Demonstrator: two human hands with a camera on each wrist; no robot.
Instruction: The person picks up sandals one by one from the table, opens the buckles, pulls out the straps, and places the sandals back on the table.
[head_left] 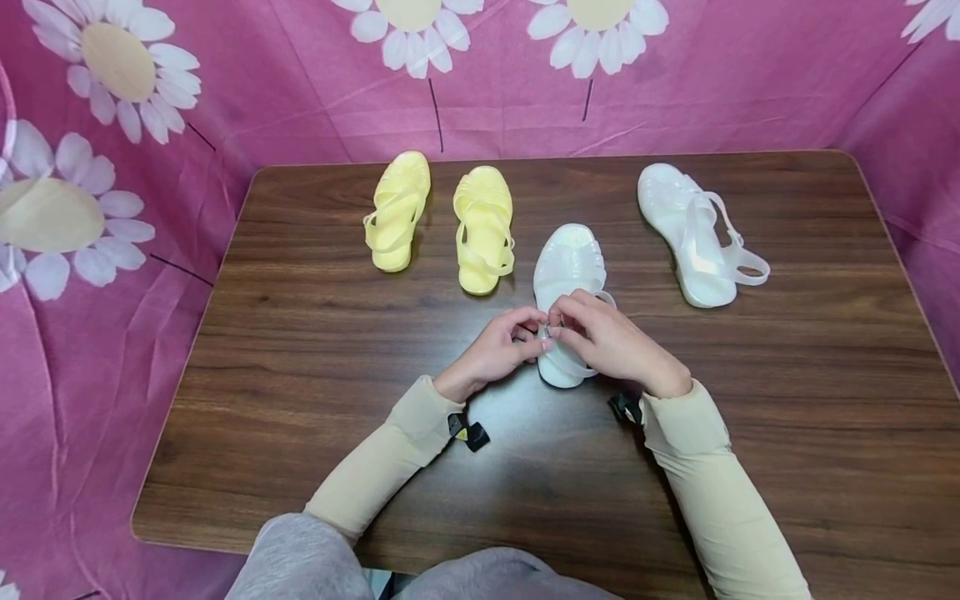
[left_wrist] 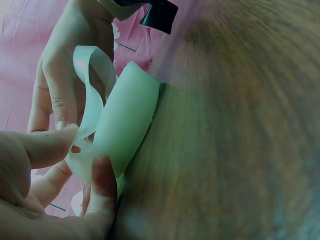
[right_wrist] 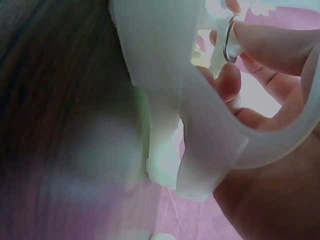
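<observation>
A white jelly sandal (head_left: 572, 254) lies sole down on the table, toe pointing away, with both hands at its left side. My left hand (head_left: 498, 343) pinches the side of its strap between thumb and fingers. In the left wrist view, a small hole shows in the strap (left_wrist: 91, 112) by the thumb tip. My right hand (head_left: 617, 335) reaches over the sandal from the right and pinches the small metal buckle (right_wrist: 230, 42) with its fingertips. Whether the strap passes through the buckle is hidden by the fingers.
A second white sandal (head_left: 697, 242) lies at the right with its strap spread outward. Two yellow sandals, one (head_left: 399, 208) farther left and one (head_left: 483, 225) nearer, lie at the back left. All rest on a brown wooden table (head_left: 315, 333) before a pink flowered cloth (head_left: 285, 83).
</observation>
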